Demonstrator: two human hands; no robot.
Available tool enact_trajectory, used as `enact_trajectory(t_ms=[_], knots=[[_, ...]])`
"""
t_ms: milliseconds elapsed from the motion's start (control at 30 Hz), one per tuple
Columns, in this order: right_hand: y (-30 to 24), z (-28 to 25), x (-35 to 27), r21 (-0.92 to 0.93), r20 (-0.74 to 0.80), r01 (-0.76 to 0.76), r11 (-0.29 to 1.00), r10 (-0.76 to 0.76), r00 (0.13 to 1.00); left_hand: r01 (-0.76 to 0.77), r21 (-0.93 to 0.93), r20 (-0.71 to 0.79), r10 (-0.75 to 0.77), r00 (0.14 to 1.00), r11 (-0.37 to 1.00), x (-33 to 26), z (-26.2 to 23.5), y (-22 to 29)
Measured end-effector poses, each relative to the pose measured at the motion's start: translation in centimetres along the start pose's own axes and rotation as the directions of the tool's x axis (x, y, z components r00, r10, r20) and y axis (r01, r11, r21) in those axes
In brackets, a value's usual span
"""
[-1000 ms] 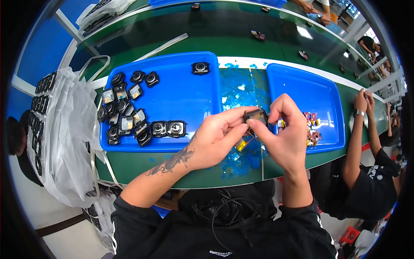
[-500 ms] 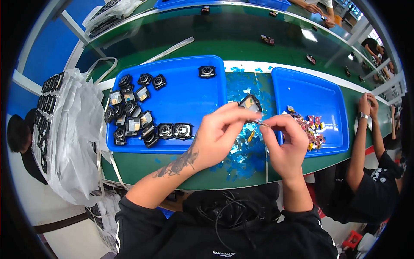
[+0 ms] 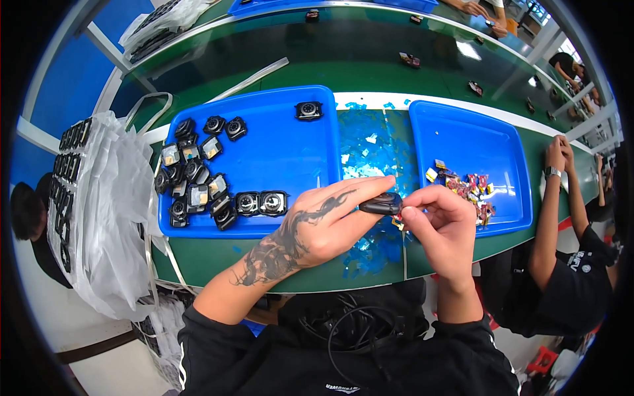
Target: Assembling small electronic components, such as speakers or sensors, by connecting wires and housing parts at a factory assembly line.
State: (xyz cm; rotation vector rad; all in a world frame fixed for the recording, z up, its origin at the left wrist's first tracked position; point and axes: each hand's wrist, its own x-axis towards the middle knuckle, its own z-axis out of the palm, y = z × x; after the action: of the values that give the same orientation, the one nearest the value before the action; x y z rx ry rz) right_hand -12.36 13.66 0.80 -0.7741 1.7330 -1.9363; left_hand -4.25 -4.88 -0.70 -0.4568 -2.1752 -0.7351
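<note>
Straight to the L side: looking at a big blue tray [image 3: 277, 152], loaded w/ black watch-like units [image 3: 196, 170], mostly bunched along its L end. Lying every which way in there, some w/ round lens-like discs on top, some w/ pale flat panels showing, some tipped on edge. Also spotting a pair [image 3: 261, 202] side by side nr the tray's near edge, plus a lone unit [image 3: 308, 110] up in the far R corner.

Over to the R: a smaller blue tray [image 3: 462, 125], holding a loose heap of small red, yellow & silvery pcs [image 3: 471, 191], piled toward the near L part. Btwn the two, seeing blue film scraps [image 3: 363, 165] strewn over the green tabletop [image 3: 205, 251].

And on to the thing in hand: a dark casing [image 3: 381, 203], near-black, smooth, a bit glossy, rounded, seen side-on. Held above the scraps, in the gap btwn trays. Gripped by the tattooed L hand [image 3: 323, 218], back facing up, w/ fingers clamped on the casing. Right at its R end, a R hand [image 3: 442, 228] w/ thumb & index nearly together; can't tell if clamped on the casing or on sth small. Just below, catching a yellowish bit [image 3: 397, 222], mostly hidden, so can't say what exactly.
</note>
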Motion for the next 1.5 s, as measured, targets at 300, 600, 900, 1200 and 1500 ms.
enact_trajectory(t_ms=[300, 600, 900, 1200, 1500], knots=[[1.0, -1.3, 0.9, -0.135, 0.144, -0.171, 0.976, 0.19, 0.971, -0.04, 0.083, 0.137, 0.029, 0.99, 0.996, -0.2, -0.2, -0.1], [1.6, -1.0, 0.2, 0.17, 0.126, -0.141, 0.975, 0.121, 0.985, 0.894, -0.436, 0.665, -0.632, 0.397, 0.103, 0.8, -0.4, 0.3], [3.0, 0.8, 0.0, -0.13, -0.158, 0.124, 0.984, -0.144, 0.977, 0.758, -0.591, 0.502, -0.609, 0.615, 0.278, 0.1, 0.7, 0.8], [4.1, 1.1, -0.3, -0.298, -0.173, 0.189, 0.936, -0.248, 0.953, 0.697, -0.668, 0.414, -0.648, 0.64, 0.262, -0.3, 1.5, 1.6], [2.1, 2.1, 1.9, -0.289, -0.064, 0.068, 0.955, -0.091, 0.994, 0.624, -0.75, 0.321, -0.704, 0.633, 0.219, 0.6, -0.3, 1.7]])
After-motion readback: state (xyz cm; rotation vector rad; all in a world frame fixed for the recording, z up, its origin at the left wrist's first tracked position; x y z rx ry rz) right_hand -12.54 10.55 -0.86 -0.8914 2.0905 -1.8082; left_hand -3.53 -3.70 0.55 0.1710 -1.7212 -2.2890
